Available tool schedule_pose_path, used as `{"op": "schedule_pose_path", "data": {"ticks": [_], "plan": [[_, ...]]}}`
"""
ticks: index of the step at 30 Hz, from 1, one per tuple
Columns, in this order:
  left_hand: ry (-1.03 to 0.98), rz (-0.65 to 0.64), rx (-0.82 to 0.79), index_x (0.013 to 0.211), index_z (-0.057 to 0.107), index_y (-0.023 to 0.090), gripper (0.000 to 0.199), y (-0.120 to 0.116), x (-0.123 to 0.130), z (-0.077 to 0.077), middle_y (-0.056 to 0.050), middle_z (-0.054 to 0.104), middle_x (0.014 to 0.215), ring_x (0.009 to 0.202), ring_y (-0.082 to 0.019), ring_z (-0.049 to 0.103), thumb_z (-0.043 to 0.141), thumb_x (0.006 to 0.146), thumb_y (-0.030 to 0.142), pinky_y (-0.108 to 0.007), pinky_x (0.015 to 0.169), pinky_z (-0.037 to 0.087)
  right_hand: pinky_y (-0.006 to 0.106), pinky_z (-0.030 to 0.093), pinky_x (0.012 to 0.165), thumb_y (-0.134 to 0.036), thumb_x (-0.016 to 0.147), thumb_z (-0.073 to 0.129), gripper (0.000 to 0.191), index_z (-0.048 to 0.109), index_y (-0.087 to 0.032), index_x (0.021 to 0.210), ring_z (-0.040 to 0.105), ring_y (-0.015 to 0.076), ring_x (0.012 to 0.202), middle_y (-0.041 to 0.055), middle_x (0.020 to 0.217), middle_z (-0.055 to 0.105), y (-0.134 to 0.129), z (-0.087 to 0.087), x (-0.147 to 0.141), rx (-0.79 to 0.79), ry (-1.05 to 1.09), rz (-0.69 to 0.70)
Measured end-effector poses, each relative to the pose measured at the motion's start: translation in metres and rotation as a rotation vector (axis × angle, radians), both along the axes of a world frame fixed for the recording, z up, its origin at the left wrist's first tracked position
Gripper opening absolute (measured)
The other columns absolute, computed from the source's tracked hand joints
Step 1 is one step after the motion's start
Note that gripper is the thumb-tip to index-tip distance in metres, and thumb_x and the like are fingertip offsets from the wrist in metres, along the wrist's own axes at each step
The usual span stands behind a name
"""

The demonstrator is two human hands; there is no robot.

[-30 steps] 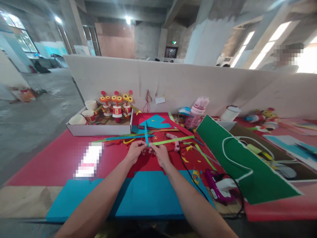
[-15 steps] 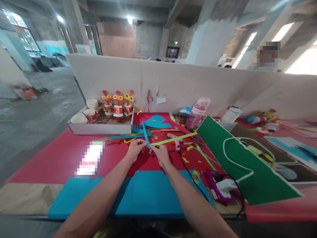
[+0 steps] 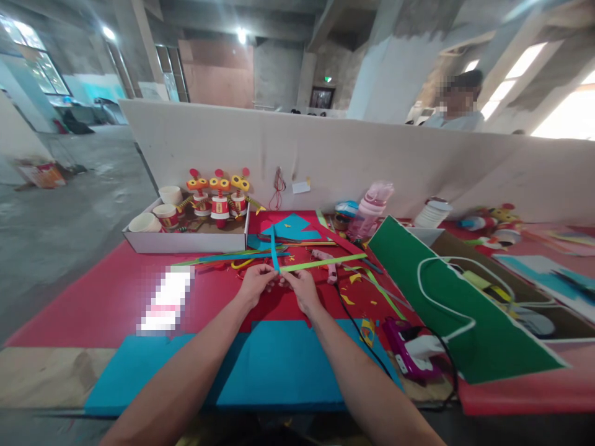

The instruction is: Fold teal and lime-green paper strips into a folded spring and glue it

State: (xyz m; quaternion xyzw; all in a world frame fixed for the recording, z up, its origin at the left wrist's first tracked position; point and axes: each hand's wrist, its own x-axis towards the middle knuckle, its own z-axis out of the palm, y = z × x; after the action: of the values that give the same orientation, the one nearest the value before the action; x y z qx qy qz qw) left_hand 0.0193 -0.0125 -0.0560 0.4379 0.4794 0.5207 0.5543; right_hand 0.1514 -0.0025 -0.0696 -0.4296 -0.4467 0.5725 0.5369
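Note:
A blue paper strip (image 3: 274,246) and a light green paper strip (image 3: 330,263) meet at one end between my fingertips. The blue strip points away from me, the green one out to the right. My left hand (image 3: 255,285) pinches the joined end from the left, its fingers closed. From the right, my right hand (image 3: 301,290) closes its fingers on the same end, beside the green strip. The fingertips of both hands nearly touch. Just beyond my right hand lies a pink glue gun (image 3: 331,270) on the red sheet (image 3: 223,291).
A white box (image 3: 188,243) at the back left holds paper cups and several cup figures. Blue sheets (image 3: 279,365) cover the near edge. To the right are a purple power strip (image 3: 411,353), cables and a leaning green board (image 3: 446,310). A person (image 3: 458,102) is behind the partition.
The strips have turned slightly in my fingers, and the blue one stands more upright. Both hands stay close together. The person behind the partition has moved left.

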Motion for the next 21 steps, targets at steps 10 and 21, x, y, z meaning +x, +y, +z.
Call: {"op": "schedule_pose_path", "data": {"ticks": [10,21], "plan": [[0.032,0.026,-0.011,0.061,0.056,0.014,0.023,0.0017,-0.0033,0.0007,0.001,0.055,0.051,0.040,-0.007,0.044,0.072,0.057,0.030,-0.019,0.036,0.033,0.025,0.047,0.053,-0.040,0.058,0.071,0.027,0.067,-0.015,0.068,0.060,0.0141,0.054,0.0027,0.059,0.065,0.0024,-0.0016,0.0030,-0.034,-0.004,0.050],[0.146,0.020,0.020,0.060,0.056,0.015,0.015,0.0002,-0.0022,0.0017,0.001,0.054,0.048,0.038,-0.007,0.044,0.067,0.061,0.025,-0.018,0.035,0.034,0.022,0.044,0.050,-0.038,0.054,0.076,0.033,0.066,-0.016,0.075,0.056,0.0104,0.048,-0.0013,0.057,0.063,0.0005,-0.0013,0.0020,-0.054,0.030,0.052]]}}
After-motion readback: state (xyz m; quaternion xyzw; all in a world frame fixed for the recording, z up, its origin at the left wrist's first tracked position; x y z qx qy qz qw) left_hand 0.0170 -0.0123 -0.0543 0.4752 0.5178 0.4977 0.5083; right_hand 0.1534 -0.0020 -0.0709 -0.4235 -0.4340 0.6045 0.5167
